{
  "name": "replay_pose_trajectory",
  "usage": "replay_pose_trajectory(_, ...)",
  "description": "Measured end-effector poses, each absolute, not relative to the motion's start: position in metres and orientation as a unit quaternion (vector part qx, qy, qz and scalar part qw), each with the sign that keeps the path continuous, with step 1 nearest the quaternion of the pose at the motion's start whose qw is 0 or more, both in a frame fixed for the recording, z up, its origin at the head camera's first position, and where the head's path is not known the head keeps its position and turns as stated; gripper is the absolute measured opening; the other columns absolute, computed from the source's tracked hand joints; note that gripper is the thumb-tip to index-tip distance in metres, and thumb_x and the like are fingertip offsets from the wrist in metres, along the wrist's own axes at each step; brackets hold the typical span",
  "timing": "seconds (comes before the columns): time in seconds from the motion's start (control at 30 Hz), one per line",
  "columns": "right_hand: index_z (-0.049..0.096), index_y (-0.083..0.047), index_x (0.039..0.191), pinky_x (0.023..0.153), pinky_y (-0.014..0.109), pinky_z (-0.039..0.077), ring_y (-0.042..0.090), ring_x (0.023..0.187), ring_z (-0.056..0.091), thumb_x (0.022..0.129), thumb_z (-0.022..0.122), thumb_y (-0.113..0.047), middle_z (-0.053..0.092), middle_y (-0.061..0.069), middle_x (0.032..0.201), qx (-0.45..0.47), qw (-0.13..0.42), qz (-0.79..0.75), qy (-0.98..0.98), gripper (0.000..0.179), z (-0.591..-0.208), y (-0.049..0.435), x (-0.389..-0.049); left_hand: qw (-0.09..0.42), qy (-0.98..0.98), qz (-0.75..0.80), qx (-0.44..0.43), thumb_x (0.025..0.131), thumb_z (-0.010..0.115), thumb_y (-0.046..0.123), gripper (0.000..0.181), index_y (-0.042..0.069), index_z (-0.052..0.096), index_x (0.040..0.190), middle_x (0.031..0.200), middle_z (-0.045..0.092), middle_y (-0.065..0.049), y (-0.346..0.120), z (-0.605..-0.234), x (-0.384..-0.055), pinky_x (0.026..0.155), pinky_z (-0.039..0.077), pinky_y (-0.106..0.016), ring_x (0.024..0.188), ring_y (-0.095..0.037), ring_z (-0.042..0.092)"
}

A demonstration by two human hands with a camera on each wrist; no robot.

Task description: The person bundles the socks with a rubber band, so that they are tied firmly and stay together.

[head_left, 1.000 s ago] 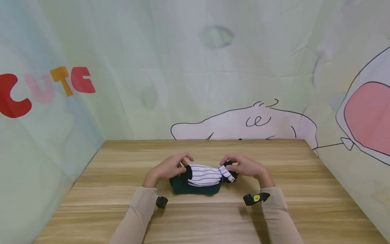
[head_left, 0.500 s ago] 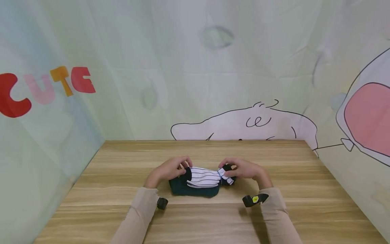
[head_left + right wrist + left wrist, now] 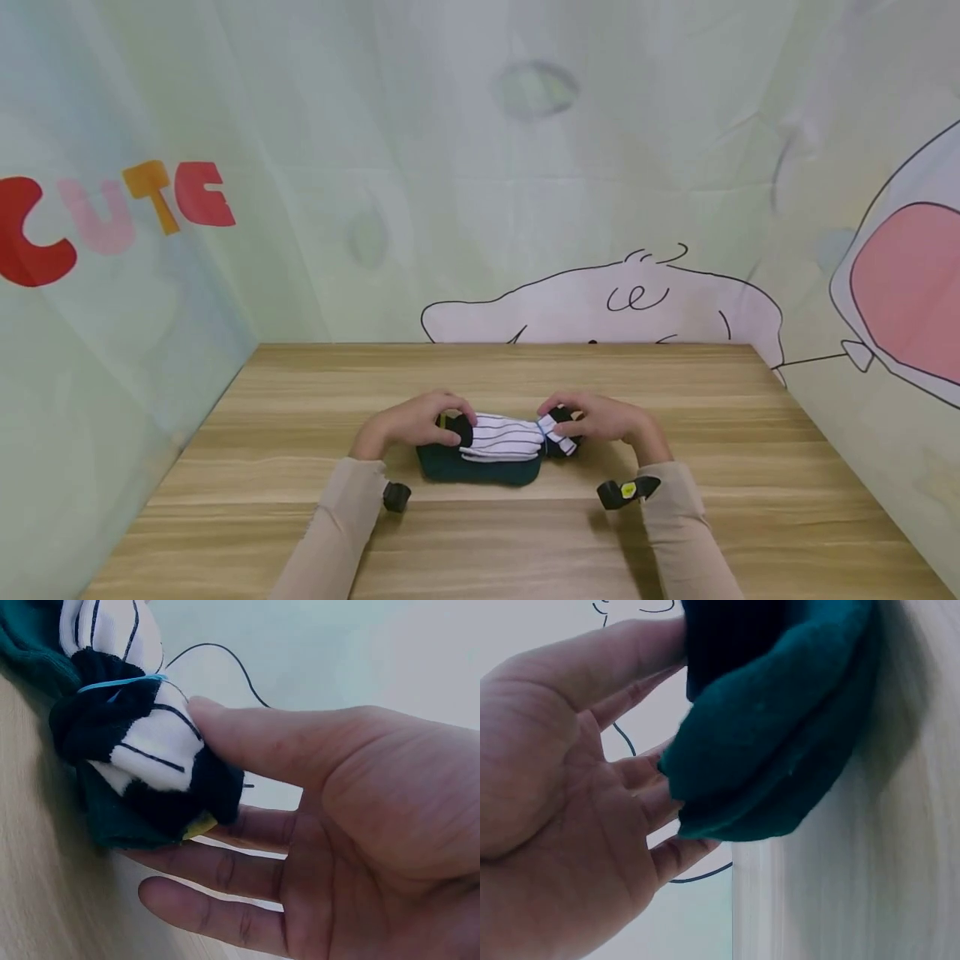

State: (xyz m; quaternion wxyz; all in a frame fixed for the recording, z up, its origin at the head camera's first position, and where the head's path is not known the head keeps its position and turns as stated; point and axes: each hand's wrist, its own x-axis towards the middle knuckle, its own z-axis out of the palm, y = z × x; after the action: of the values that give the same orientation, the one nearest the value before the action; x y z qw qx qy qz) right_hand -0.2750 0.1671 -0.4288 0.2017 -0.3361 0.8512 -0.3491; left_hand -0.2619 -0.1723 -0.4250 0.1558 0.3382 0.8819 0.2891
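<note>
A bundle of socks lies across the middle of the table: a white sock with dark stripes (image 3: 502, 435) and black ends sits on a dark green sock (image 3: 480, 472). A thin blue elastic band (image 3: 124, 682) cinches the bundle near its right end. My left hand (image 3: 416, 419) holds the left end, thumb on the black part and fingers at the far side. At the banded end, my right hand (image 3: 606, 418) grips the bunched cloth between thumb and fingers. The right wrist view shows a bit of yellow (image 3: 199, 825) underneath, its kind unclear.
The wood-grain table (image 3: 480, 550) reaches back to a pale fabric backdrop (image 3: 345, 200) printed with letters and a cartoon animal. Fabric also stands along both sides. A black device (image 3: 396, 497) is strapped to each wrist.
My left hand's thumb and fingers have come down and closer around the black left end. The bundle has shifted slightly toward me; my right hand stays at the banded end.
</note>
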Motion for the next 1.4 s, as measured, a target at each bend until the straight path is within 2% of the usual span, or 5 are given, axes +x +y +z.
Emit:
replay_pose_trajectory(0.43, 0.06, -0.005, 0.128, 0.087, 0.037, 0.043, 0.023, 0.104, 0.051, 0.1, 0.062, -0.014, 0.059, 0.01, 0.122, -0.322, 0.185, -0.34, 0.864, 0.03, -0.432, 0.165, -0.277, 0.14, 0.899, 0.259, 0.326, 0.091, 0.071, 0.008, 0.032, 0.009, 0.069, 0.123, 0.13, 0.057, -0.015, -0.168, -0.433, -0.263, 0.106, 0.038, -0.054, 0.123, -0.034, 0.05)
replay_pose_trajectory(0.7, 0.059, -0.005, 0.129, 0.077, 0.035, 0.05, 0.022, 0.099, 0.053, 0.1, 0.062, -0.015, 0.058, 0.011, 0.12, -0.312, 0.202, -0.357, 0.857, 0.03, -0.433, 0.164, -0.275, 0.136, 0.904, 0.254, 0.317, 0.09, 0.074, 0.008, 0.032, 0.01, 0.069, 0.122, 0.129, 0.057, -0.014, -0.166, -0.439, -0.263, 0.106, 0.039, -0.052, 0.122, -0.033, 0.051)
replay_pose_trajectory(0.9, 0.06, -0.007, 0.129, 0.083, 0.036, 0.046, 0.023, 0.103, 0.051, 0.1, 0.062, -0.019, 0.058, 0.01, 0.123, -0.313, 0.2, -0.353, 0.859, 0.031, -0.434, 0.165, -0.275, 0.148, 0.908, 0.253, 0.299, 0.091, 0.073, 0.007, 0.033, 0.013, 0.068, 0.123, 0.13, 0.057, -0.013, -0.165, -0.439, -0.26, 0.106, 0.039, -0.052, 0.122, -0.032, 0.05)
replay_pose_trajectory(1.17, 0.057, -0.009, 0.132, 0.078, 0.036, 0.048, 0.023, 0.098, 0.053, 0.099, 0.065, -0.02, 0.058, 0.011, 0.121, -0.313, 0.205, -0.366, 0.852, 0.036, -0.435, 0.169, -0.278, 0.148, 0.906, 0.254, 0.303, 0.091, 0.073, 0.009, 0.033, 0.014, 0.067, 0.123, 0.131, 0.056, -0.013, -0.166, -0.437, -0.261, 0.105, 0.039, -0.054, 0.122, -0.032, 0.05)
replay_pose_trajectory(1.4, 0.058, -0.011, 0.133, 0.088, 0.04, 0.041, 0.025, 0.106, 0.049, 0.099, 0.064, -0.022, 0.057, 0.008, 0.127, -0.313, 0.195, -0.358, 0.858, 0.036, -0.434, 0.17, -0.278, 0.145, 0.907, 0.255, 0.303, 0.091, 0.073, 0.012, 0.032, 0.015, 0.067, 0.123, 0.131, 0.056, -0.014, -0.168, -0.436, -0.266, 0.106, 0.039, -0.054, 0.122, -0.032, 0.049)
